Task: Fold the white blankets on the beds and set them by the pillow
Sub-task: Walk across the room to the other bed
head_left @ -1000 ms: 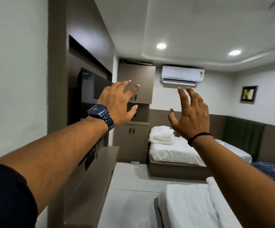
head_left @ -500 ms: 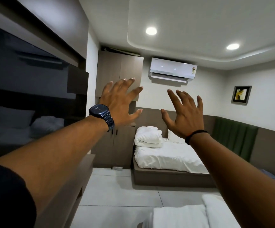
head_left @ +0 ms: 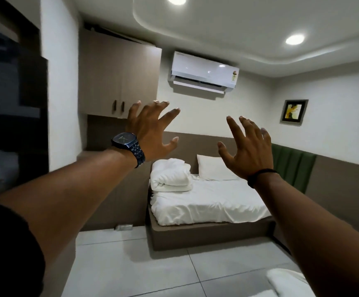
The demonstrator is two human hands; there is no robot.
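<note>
Since the earlier frame the far bed (head_left: pixel 212 202) is brought nearer and more to the middle of the view, and the dark panel at the left is pushed out toward the edge. Both hands are raised in front of the camera with nothing grasped. The left hand (head_left: pixel 150 133) is held with its fingers (head_left: pixel 170 114) spread wide and released, a dark watch (head_left: pixel 129 146) worn at the wrist. The right hand (head_left: pixel 249 151) is likewise opened, fingers splayed, a black band (head_left: pixel 260 174) seen at its wrist. Below the left fingertips, a folded white blanket (head_left: pixel 171 176) is laid on the head end of the bed, just beside the pillow (head_left: pixel 212 168), which is partly hidden behind the right thumb. Above and between the fingertips an air conditioner (head_left: pixel 204 71) is mounted on the wall. More white bedding (head_left: pixel 285 284) is glimpsed under the right forearm.
</note>
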